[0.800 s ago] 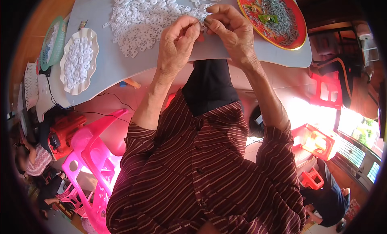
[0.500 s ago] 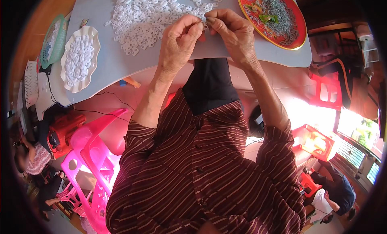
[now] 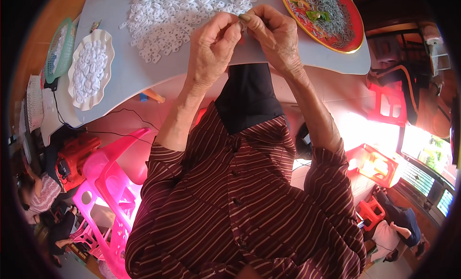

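Many white pieces [image 3: 163, 27] lie loose on the table [image 3: 126, 72]; plenty seems left. Wavy dish [image 3: 109, 55] holds fewer, perhaps done. My left hand [image 3: 211, 46] and right hand [image 3: 278, 38] pinch closed on a tiny piece [image 3: 242, 25] between them, its shape hidden by my fingertips [image 3: 246, 18]. Farthest pieces cut off.

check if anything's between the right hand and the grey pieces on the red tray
Only the near rim of the red tray; nothing else visible stands between the right hand and the grey pieces. The left hand is on the opposite side.
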Tool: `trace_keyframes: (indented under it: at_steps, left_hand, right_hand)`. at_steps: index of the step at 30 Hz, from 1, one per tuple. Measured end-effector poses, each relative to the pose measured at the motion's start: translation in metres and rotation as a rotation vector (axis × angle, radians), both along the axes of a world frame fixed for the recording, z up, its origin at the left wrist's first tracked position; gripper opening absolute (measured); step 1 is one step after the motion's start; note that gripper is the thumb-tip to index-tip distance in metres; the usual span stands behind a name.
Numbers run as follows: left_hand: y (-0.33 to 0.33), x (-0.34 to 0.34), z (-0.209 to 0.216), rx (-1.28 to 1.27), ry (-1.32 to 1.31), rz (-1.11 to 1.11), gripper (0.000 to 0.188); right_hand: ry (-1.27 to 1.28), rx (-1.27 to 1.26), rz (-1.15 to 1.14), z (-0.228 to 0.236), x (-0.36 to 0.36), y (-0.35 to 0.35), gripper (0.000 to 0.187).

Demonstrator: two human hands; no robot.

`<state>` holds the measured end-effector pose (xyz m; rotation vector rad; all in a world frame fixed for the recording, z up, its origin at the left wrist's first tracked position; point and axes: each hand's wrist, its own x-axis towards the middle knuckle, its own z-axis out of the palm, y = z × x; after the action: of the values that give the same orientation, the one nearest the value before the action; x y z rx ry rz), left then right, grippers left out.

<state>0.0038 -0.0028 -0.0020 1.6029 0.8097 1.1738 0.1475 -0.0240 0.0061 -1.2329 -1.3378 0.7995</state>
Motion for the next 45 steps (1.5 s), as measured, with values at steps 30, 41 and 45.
trace_keyframes:
  at_steps: [30,41,45]
  left_hand:
    - [0.006,-0.008,-0.001,-0.123,-0.083,-0.100,0.009]
    - [0.119,-0.026,0.035,0.778,0.753,0.033,0.014]
    - [0.141,-0.021,0.025,0.746,0.890,-0.121,0.014]
  right_hand:
    - [0.314,-0.018,0.188,0.002,-0.001,-0.004,0.016]
    - [0.317,-0.069,0.132,0.000,-0.001,-0.003,0.014]
    - [0.302,-0.062,0.136,-0.001,0.000,-0.004,0.013]
